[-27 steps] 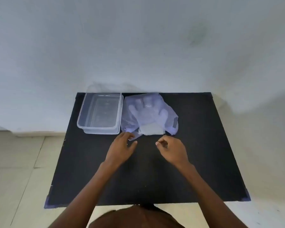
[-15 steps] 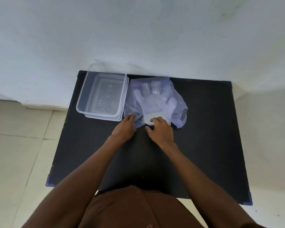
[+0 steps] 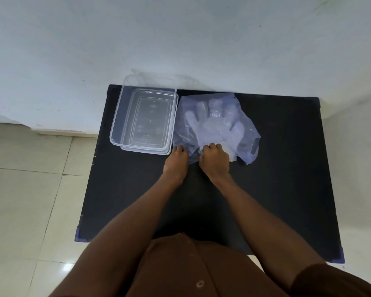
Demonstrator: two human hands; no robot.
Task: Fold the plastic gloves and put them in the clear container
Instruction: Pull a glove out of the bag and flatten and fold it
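Note:
Thin translucent plastic gloves (image 3: 212, 123) lie in a stack at the far middle of the black table (image 3: 276, 179), fingers pointing toward the wall, inside or on a bluish plastic bag (image 3: 247, 136). Left of them stands the clear container (image 3: 118, 125), rectangular, nothing in it. My left hand (image 3: 176, 160) rests on the near left corner of the plastic, fingers curled over its edge. My right hand (image 3: 215, 159) is beside it, fingers closed on the plastic at the gloves' cuff end. Whether each hand grips a glove or the bag cannot be told.
The table stands against a white wall (image 3: 180, 39). Pale floor tiles (image 3: 30, 189) lie to the left and right. My brown shirt (image 3: 191, 271) fills the bottom of the view.
Both hands moved forward from the bare table onto the near edge of the plastic and closed on it. My head tilted further down over the table.

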